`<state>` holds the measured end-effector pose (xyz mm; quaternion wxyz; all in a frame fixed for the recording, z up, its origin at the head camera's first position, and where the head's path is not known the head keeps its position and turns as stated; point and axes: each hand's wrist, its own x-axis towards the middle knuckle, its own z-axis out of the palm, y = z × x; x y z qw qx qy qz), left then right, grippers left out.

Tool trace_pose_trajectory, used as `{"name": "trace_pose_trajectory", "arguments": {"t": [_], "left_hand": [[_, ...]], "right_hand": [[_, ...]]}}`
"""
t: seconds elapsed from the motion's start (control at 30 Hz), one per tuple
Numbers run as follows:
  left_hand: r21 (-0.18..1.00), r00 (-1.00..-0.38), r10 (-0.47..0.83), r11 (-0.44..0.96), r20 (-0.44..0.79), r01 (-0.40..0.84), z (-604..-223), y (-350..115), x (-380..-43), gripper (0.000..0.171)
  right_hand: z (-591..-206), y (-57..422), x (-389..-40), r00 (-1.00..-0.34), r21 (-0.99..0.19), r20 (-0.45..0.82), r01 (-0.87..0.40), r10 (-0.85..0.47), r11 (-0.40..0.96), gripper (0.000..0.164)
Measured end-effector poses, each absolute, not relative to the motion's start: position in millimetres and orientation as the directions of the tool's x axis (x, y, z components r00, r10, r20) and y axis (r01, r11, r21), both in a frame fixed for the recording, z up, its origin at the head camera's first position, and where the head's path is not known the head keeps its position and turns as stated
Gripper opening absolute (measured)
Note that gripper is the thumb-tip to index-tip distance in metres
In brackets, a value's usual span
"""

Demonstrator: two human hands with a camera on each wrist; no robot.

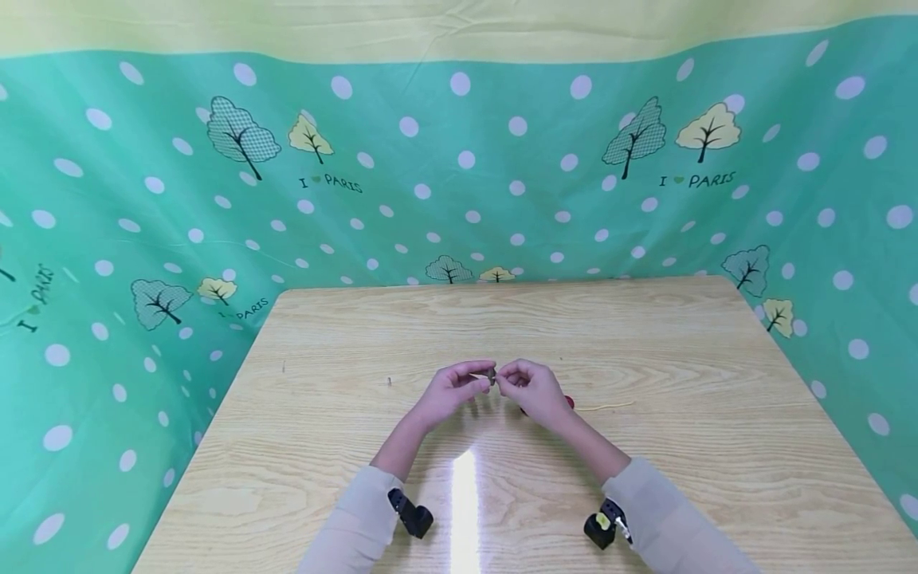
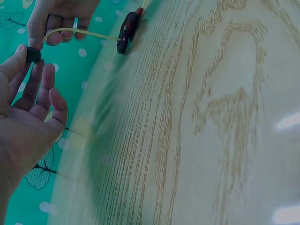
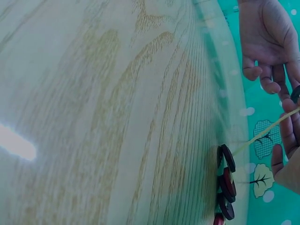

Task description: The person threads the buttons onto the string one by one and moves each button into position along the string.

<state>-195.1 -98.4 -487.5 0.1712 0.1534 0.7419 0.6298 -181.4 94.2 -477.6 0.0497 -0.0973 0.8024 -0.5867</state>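
Between thumb and fingertips, my left hand (image 1: 448,392) pinches a small dark button (image 2: 33,55), held on edge over the table. My right hand (image 1: 536,392) pinches a thin yellow string (image 2: 77,31) right at that button's face; its fingertips partly hide where the string meets the button. From there the string runs down to several dark and red buttons (image 3: 227,183) bunched together on it by the tabletop. In the head view the right hand covers most of this bunch, leaving a red button (image 1: 570,402) and the string's tail (image 1: 610,406) showing.
Beneath the hands is a light wood-grain table (image 1: 323,446). A green dotted cloth (image 1: 466,199) hangs behind it and along both sides. Black wrist cameras (image 1: 411,514) sit at both sleeves. A tiny dark spot (image 1: 390,381) shows left of the hands.
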Motion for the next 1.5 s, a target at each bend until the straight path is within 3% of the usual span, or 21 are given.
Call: {"name": "trace_pose_trajectory", "arguments": {"t": [0.83,1.13,1.5], "left_hand": [[0.989,-0.896,0.438,0.151,-0.070,-0.003,-487,-95,-194,0.038],[0.987,-0.901,0.425,0.162,-0.087,-0.019,-464,-96,-184,0.041],[0.993,-0.937,0.344,0.113,-0.055,-0.017,-469,-94,-186,0.035]], "right_hand": [[-476,95,-179,-0.970,-0.956,0.035,-0.103,-0.242,0.275,0.008],[-478,95,-179,-0.972,-0.960,0.009,-0.074,-0.233,0.269,0.017],[-465,92,-174,-0.971,-0.956,0.004,-0.073,-0.238,0.283,0.021]]}}
